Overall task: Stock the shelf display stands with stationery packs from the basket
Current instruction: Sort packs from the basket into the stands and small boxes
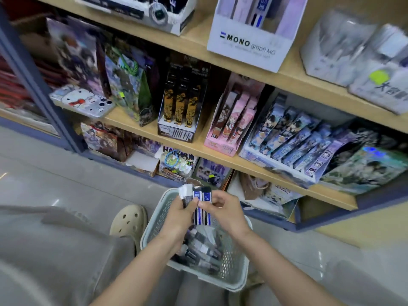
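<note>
I see the stationery packs [205,196] fanned upright between both hands, just above the basket [231,281] near its far rim. The left hand [177,214] is curled round their left side. The right hand [225,209] pinches the rightmost pack's edge. Loose packs [198,250] fill the basket below. The MONO display stand [249,47] sits at the upper shelf's [198,46] front edge, well apart.

packs [202,206] above basket [237,270], shelves [260,166] behind
</note>
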The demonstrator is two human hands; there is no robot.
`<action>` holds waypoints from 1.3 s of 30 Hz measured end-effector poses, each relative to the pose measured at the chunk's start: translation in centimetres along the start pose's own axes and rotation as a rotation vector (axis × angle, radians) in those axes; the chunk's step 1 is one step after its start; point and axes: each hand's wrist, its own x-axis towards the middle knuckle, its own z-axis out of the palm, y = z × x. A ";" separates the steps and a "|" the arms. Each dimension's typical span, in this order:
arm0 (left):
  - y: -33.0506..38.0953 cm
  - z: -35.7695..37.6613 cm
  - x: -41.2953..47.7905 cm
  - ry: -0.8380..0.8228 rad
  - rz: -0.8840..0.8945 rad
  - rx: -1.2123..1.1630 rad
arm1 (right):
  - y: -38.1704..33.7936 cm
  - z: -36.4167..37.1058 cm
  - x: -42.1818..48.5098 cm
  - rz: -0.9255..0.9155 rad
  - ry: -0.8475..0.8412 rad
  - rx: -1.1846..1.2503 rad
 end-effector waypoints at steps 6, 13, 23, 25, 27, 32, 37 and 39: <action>5.0 0.4 -2.7 -0.085 0.140 0.015 | -5.0 -3.4 -2.0 -0.116 0.054 -0.078; 13.5 1.4 -4.4 -0.181 0.344 0.092 | -15.4 -8.7 -4.0 -0.356 0.188 -0.192; 21.4 1.7 -3.3 -0.214 0.567 0.068 | -28.2 -11.8 0.4 -0.834 0.508 -0.261; 21.7 1.8 -3.0 -0.211 0.584 0.053 | -29.1 -11.7 1.6 -0.838 0.509 -0.309; 21.8 2.0 -2.8 -0.221 0.592 0.037 | -29.4 -11.7 2.7 -0.807 0.488 -0.352; 22.1 2.2 -2.6 -0.224 0.608 0.030 | -29.2 -12.1 4.3 -0.771 0.459 -0.402; 22.3 2.5 -2.4 -0.214 0.591 0.012 | -30.0 -12.2 4.7 -0.782 0.468 -0.432; 22.3 2.6 -2.3 -0.224 0.577 0.003 | -30.0 -12.2 5.2 -0.750 0.475 -0.507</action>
